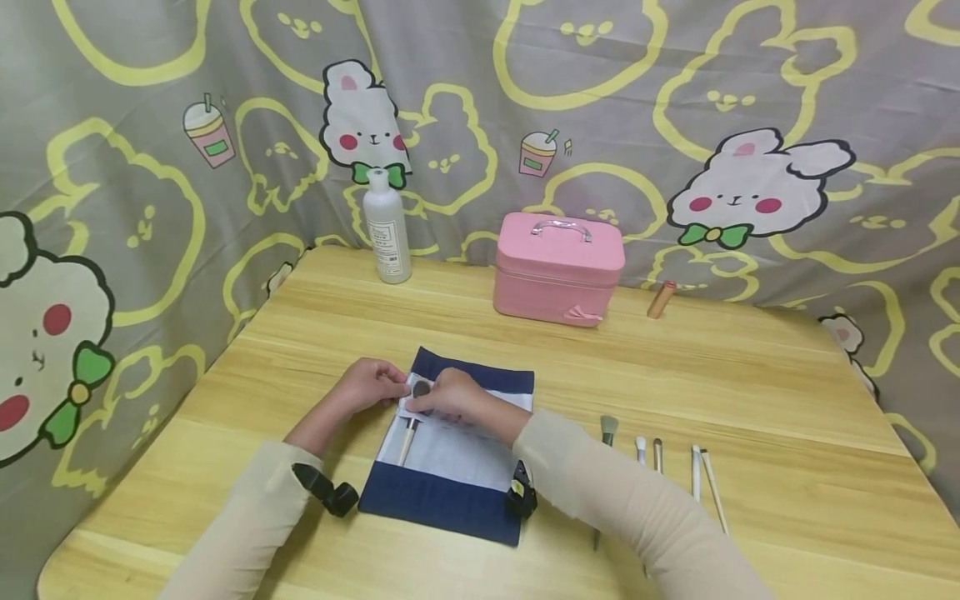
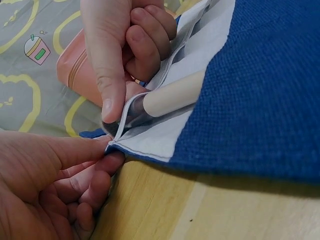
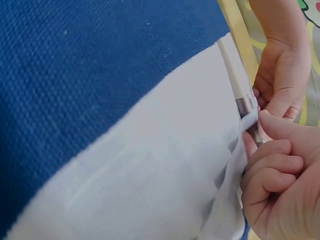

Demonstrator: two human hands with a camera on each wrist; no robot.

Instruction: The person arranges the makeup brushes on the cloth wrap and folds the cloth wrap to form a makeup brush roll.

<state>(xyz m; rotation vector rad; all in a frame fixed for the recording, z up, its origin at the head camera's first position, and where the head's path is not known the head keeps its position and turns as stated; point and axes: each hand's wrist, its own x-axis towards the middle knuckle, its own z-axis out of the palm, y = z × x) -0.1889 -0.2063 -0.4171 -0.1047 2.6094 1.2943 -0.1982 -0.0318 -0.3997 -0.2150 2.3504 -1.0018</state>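
Note:
A navy-and-white fabric brush roll (image 1: 450,508) lies spread on the table. Along its left side a makeup brush (image 1: 407,444) with a pale handle and dark bristles runs under a white band (image 2: 123,120), its handle end in the navy pocket. With thumb and fingers my left hand (image 1: 366,385) pinches the roll's left edge beside the band. My right hand (image 1: 457,394) grips the brush near its bristles, thumb against the band and other fingers curled. The thumb and band partly hide the brush's metal collar (image 3: 244,105).
Several brushes, one a green-bristled brush (image 1: 608,429), lie right of the roll, partly behind the right sleeve. Along the back stand a white bottle (image 1: 387,233), a pink case (image 1: 557,279) and a small orange-brown tube (image 1: 662,300). A patterned curtain (image 1: 450,50) hangs behind the table.

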